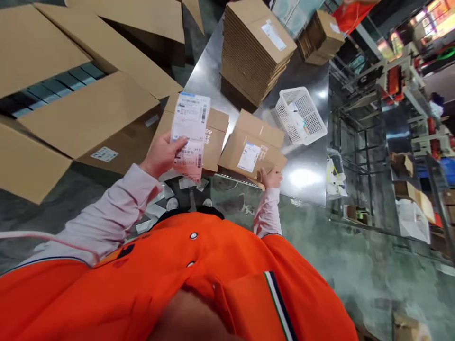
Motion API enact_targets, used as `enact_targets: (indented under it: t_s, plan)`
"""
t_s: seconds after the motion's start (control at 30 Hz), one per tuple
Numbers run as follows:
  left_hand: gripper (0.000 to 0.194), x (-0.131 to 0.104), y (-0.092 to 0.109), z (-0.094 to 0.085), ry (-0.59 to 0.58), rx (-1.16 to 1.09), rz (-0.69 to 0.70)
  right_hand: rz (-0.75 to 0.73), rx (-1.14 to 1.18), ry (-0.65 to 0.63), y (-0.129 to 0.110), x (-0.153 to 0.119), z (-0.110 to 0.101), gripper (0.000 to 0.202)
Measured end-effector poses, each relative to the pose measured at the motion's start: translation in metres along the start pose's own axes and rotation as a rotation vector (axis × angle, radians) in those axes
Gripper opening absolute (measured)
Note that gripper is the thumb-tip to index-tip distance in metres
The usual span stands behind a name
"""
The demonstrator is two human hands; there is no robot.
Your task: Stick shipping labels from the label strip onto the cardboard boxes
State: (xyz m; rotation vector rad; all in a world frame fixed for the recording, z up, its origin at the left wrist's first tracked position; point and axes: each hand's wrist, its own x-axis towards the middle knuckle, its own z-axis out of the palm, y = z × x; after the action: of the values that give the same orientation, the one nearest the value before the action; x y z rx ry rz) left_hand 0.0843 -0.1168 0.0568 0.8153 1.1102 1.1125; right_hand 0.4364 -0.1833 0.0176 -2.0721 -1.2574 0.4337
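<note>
My left hand [161, 154] is closed on a long strip of printed labels [190, 128], white above and pinkish at its lower end. Behind the strip, a flat brown carton [216, 137] with white lettering is partly hidden. Another folded carton [249, 147], bearing a white label [249, 157], lies at the near edge of the metal table. My right hand [272, 178] grips that carton's lower right edge.
A tall stack of folded cartons [249, 61] stands farther back on the metal table [307, 177], with a white basket [302, 116] to its right. Large open boxes [95, 109] fill the left side. Metal racks [369, 142] stand at right.
</note>
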Motion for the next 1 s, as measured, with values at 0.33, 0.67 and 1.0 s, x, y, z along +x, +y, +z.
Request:
enact_targets:
  t_s: [0.33,0.67,1.0]
  plan:
    - [0.069,-0.035,-0.029,-0.009,-0.026,0.158,-0.064,-0.061,0.584,-0.634,-0.125,-0.100,0.129,0.038]
    - [0.050,-0.030,-0.056,-0.023,0.199,0.173,-0.070,-0.236,0.443,-0.736,-0.153,-0.031,0.142,0.029]
    - [0.067,-0.036,-0.119,-0.075,-0.083,0.044,-0.389,-0.267,-0.221,-0.320,-0.168,0.056,0.222,0.038]
